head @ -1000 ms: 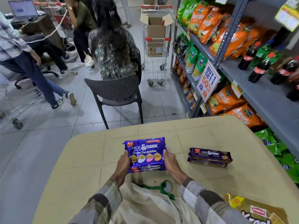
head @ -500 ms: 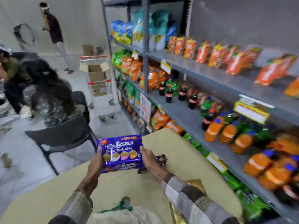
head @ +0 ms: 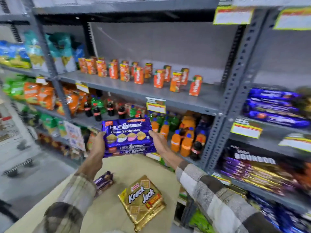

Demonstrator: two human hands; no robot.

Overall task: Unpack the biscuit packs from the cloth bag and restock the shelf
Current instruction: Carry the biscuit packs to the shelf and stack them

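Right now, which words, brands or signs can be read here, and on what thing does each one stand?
"HIDE & SEEK Creme Sandwiches": face of the held purple packs.
"HIDE & SEEK": again on their front edges.
"Krack Jack": gold pack on the table.
"BOURBON", slightly blurred: dark pack at the right.
Too blurred to read: yellow shelf tags, orange cartons, small purple pack.

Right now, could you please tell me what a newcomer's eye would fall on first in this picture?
The stack of shiny purple Hide & Seek biscuit packs at centre, gripped between the left hand and right hand. Above it, small orange juice cartons stand along a grey metal shelf; below, a gold foil Krack Jack pack lies on the beige table.
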